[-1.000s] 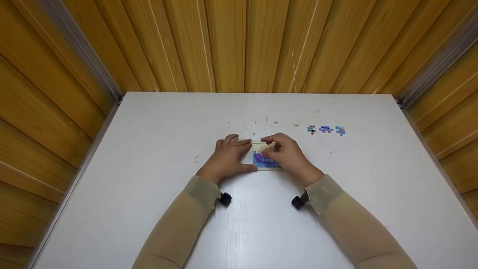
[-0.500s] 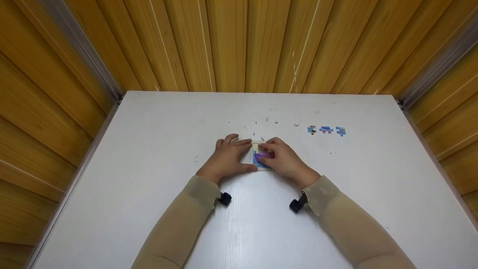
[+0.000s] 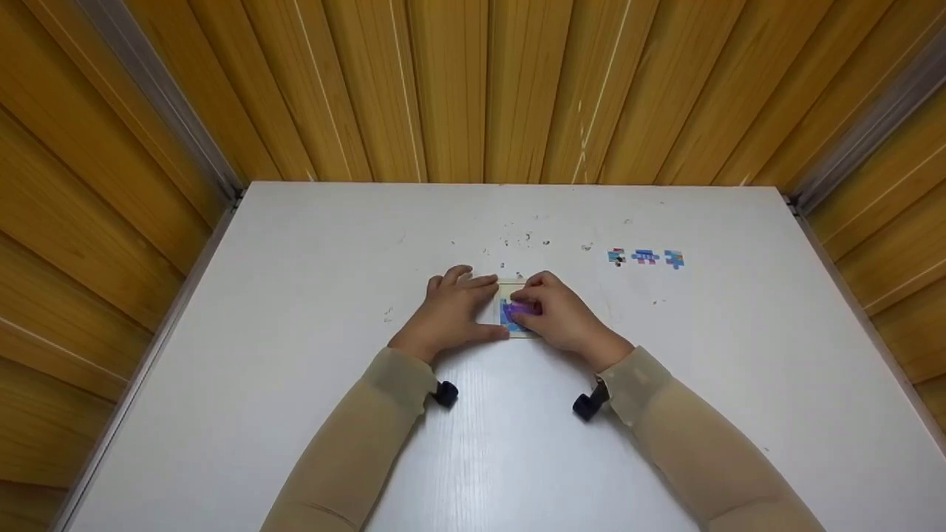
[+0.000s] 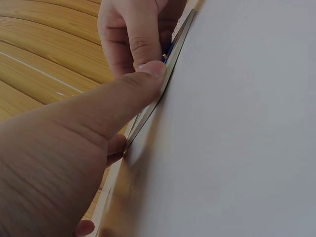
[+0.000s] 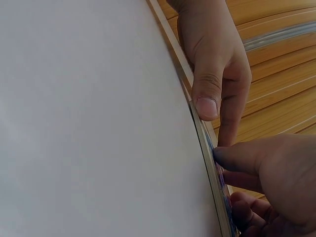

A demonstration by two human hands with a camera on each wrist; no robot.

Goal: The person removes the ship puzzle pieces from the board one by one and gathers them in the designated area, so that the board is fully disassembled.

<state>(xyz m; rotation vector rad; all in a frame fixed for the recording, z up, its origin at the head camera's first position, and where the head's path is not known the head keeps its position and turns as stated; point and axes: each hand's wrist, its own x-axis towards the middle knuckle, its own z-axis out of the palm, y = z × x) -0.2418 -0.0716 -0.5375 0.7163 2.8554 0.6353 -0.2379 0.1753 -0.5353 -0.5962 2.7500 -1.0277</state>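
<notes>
A small jigsaw puzzle in a thin pale board (image 3: 510,283) lies on the white table between both hands, blue with a purple ship on it. My left hand (image 3: 454,310) is spread along its left end, thumb at the near edge and a straight index finger at the far corner; the thumb (image 4: 153,71) shows on the edge in the left wrist view. My right hand (image 3: 565,314) has thumb and fingertips bent about a purple puzzle piece (image 3: 526,308) over the board. That hand covers the board's right part. In the right wrist view the right thumb (image 5: 232,157) touches the picture side.
Three loose puzzle pieces lie in a row at the back right: a left one (image 3: 616,257), a middle one (image 3: 645,256) and a right one (image 3: 674,258). Small dark marks dot the table (image 3: 332,222). Yellow slatted walls (image 3: 443,89) stand behind and at the sides.
My right hand has moved slightly left and down over the puzzle, its thumb and fingers closing about the purple piece. The left hand and the loose pieces have stayed where they were.
</notes>
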